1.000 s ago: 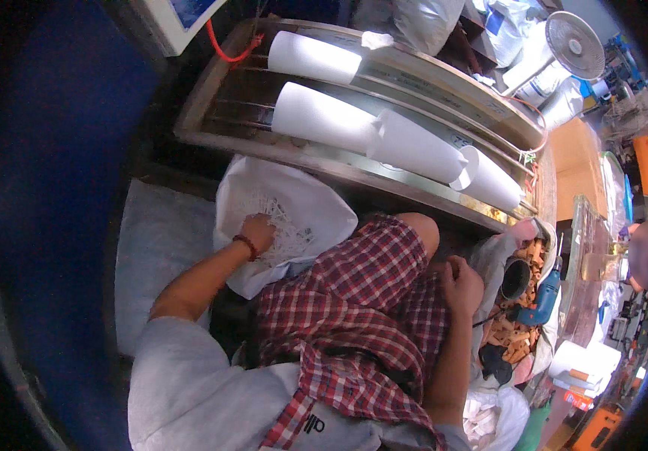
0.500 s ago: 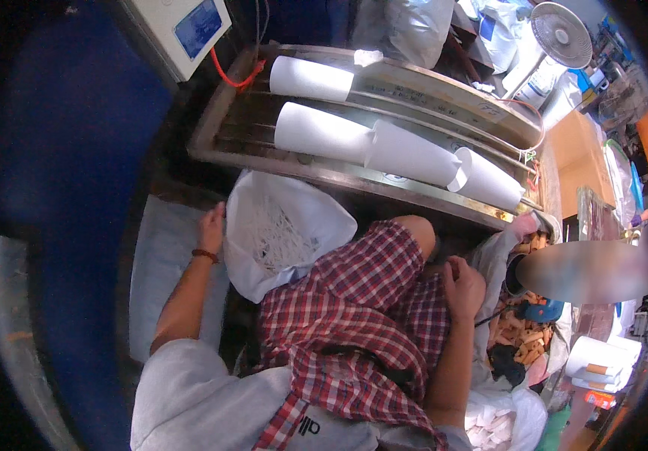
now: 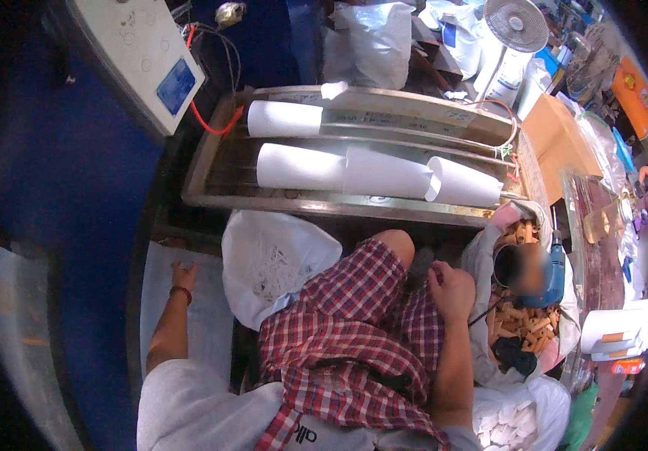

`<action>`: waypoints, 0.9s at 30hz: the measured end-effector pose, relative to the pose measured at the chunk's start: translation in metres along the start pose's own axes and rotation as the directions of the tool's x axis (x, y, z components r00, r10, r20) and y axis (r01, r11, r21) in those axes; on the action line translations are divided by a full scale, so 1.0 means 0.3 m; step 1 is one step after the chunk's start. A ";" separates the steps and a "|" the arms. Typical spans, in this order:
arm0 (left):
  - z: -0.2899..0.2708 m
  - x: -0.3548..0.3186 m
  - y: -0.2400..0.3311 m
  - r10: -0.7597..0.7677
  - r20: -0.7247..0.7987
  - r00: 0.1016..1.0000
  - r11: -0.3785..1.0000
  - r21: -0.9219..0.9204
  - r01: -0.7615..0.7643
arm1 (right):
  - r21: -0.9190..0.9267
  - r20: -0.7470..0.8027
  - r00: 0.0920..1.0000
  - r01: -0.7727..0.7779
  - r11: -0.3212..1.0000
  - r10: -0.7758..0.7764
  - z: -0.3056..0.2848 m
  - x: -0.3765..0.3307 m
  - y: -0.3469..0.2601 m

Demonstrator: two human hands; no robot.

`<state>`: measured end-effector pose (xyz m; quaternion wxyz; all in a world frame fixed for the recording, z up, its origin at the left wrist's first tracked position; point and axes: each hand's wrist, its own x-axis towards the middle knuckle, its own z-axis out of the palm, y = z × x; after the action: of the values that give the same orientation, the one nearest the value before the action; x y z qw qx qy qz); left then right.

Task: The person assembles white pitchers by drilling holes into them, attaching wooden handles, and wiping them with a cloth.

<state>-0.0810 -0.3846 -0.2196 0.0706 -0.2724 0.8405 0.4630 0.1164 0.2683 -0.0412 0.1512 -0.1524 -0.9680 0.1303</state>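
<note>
My left hand (image 3: pixel 183 279), with a dark red bracelet at the wrist, reaches over a pale flat panel (image 3: pixel 160 316) on the left. Its fingertips look apart and nothing shows between them. A white sack (image 3: pixel 237 244) holding thin white strips stands just right of that hand. Over my checked-cloth lap, my right hand (image 3: pixel 455 290) is curled beside my knee. Its finger pads are turned away, so anything inside them is hidden. Beyond my knees, white paper rolls (image 3: pixel 301 167) lie on rods across a metal trough (image 3: pixel 324 207).
Right of my right hand stands an open sack (image 3: pixel 480 259) of brown tubes, with a blue power drill (image 3: pixel 555 274) on top. A bag (image 3: pixel 557 402) of white pieces sits below it. A control box (image 3: pixel 140 56) hangs upper left; a fan (image 3: pixel 516 24) stands behind.
My left hand has moved off the white sack's rim, left and toward me over the pale panel. The view has tilted up, and the drill now shows more fully. My right hand stays curled.
</note>
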 end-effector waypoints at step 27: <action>0.293 -1.885 1.317 0.382 -0.063 -0.922 -0.060 -0.997 0.043 | 0.825 0.310 0.918 -0.388 0.410 0.246 -0.217 -0.210 0.218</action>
<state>0.1764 0.0762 0.2332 0.2037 0.8663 0.1731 0.4219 0.2119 0.3207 -0.0166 0.1119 -0.2251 -0.7251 0.6411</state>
